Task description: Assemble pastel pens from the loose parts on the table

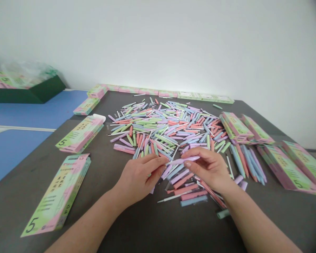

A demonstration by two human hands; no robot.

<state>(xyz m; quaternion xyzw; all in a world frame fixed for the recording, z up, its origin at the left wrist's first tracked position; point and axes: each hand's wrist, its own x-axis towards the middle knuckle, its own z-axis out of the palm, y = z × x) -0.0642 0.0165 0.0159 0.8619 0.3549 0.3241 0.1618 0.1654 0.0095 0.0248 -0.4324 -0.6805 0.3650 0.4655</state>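
In front of me, a lilac pen barrel (pixel 181 161) lies level between my two hands. My right hand (pixel 212 170) pinches its right end between thumb and forefinger. At the other end, the fingertips of my left hand (pixel 140 175) are closed on the pointed tip. Whether a second part sits in the left fingers is hidden. Beneath and beyond the hands spreads a heap of loose pen parts (pixel 158 123): barrels in lilac, blue, green and coral, with thin white refills (pixel 173 197) among them. Pens with pointed tips (pixel 249 163) lie side by side right of my right hand.
Printed pen boxes (pixel 59 195) lie along the dark table's left side. More boxes (pixel 292 168) are stacked at the right. A row of boxes (pixel 147 91) lines the back edge by the wall. A dark green tray (pixel 39 92) stands on a blue surface at far left.
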